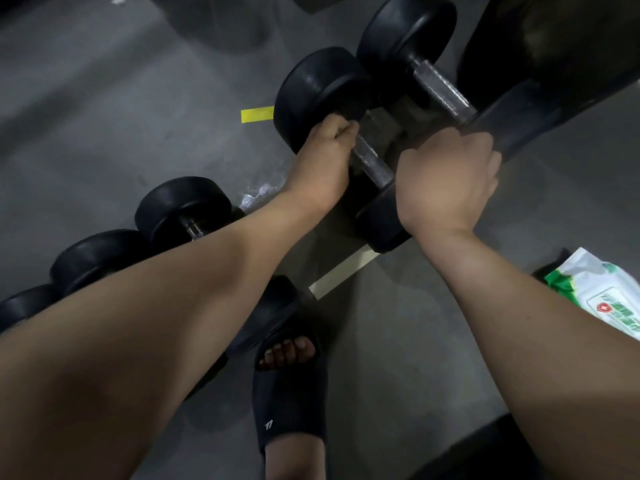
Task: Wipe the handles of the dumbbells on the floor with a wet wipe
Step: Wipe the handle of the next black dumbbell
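In the head view, the dumbbell handle (372,162), lying on the floor (104,116), is gripped at its far end by the left hand (329,150). The right hand (450,181) is curled over the near end; whether a wipe is held cannot be told. Wiping seems begun; a stroke along the handle is called for next

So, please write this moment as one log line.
left hand: grips dumbbell handle | right hand: curled, grasp hidden | wipe pack: on floor

Beyond left hand (329,150) grip: blocked by dumbbell head (322,88). Right of grip: narrow gap, then second dumbbell handle (443,88). Left of grip: open floor (138,116). Behind grip: bare handle (374,164) up to right hand (450,181).
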Demonstrator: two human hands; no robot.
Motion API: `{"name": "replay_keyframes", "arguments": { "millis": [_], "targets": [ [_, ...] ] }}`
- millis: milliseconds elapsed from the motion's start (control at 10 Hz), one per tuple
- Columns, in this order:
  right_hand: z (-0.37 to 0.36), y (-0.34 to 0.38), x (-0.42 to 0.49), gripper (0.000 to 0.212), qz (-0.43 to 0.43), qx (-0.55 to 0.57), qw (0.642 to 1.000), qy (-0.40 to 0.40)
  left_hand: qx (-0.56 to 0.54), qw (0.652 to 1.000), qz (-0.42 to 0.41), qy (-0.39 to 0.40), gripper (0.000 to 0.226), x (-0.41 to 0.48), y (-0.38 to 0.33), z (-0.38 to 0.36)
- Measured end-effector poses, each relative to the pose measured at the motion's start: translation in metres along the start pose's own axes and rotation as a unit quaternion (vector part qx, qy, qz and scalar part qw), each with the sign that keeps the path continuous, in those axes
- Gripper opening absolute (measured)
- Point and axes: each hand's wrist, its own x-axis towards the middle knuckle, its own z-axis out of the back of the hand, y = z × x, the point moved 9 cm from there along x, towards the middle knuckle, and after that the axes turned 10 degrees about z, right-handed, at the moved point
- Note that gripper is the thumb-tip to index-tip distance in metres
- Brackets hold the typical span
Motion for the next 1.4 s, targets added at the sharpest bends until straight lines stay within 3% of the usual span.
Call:
{"name": "replay_keyframes", "arguments": {
  "millis": [200, 300, 500, 600, 700, 800, 1000, 1100, 1200, 1300, 1400],
  "targets": [
    [0.0, 0.001, 0.0, 0.019, 0.006, 0.0, 1.0, -0.001, -0.027, 0.979, -0.171, 0.103, 0.039, -0.034, -0.025, -0.019],
    [0.0, -0.001, 0.0, 0.018, 0.004, 0.0, 1.0, -0.001, -0.002, 0.972, -0.204, 0.116, 0.041, -0.03, -0.031, -0.015],
    [-0.001, 0.0, 0.0, 0.018, 0.003, 0.001, 1.0, 0.003, 0.119, 0.991, -0.012, 0.068, 0.046, 0.023, -0.011, 0.0],
    [0.0, -0.001, 0.0, 0.022, -0.001, -0.001, 1.0, 0.003, 0.119, 0.98, -0.097, 0.126, 0.035, 0.014, -0.038, -0.016],
    [0.0, 0.0, 0.0, 0.023, 0.001, -0.005, 1.0, 0.004, 0.016, 0.978, -0.136, 0.159, 0.04, 0.008, -0.035, -0.02],
    [0.0, 0.0, 0.0, 0.023, 0.002, -0.004, 1.0, 0.005, -0.093, 0.98, -0.124, 0.124, 0.04, -0.007, -0.022, -0.01],
    [0.001, 0.001, 0.0, 0.02, -0.004, 0.001, 1.0, 0.003, -0.19, 0.981, 0.006, -0.036, 0.031, -0.022, 0.002, 0.004],
    [0.001, 0.001, 0.0, 0.018, -0.005, 0.002, 1.0, 0.008, -0.273, 0.936, 0.217, -0.049, 0.022, -0.017, 0.033, -0.004],
    [0.0, 0.001, 0.0, 0.018, -0.005, 0.001, 1.0, 0.01, -0.46, 0.788, 0.408, -0.034, 0.012, -0.023, 0.051, -0.027],
    [0.0, 0.001, 0.0, 0.018, -0.006, 0.003, 1.0, 0.008, -0.518, 0.695, 0.499, 0.003, 0.013, -0.04, 0.047, -0.05],
    [0.001, 0.001, 0.001, 0.018, -0.004, 0.004, 1.0, 0.01, -0.578, 0.638, 0.508, 0.033, 0.02, -0.04, 0.044, -0.053]
  ]
}}
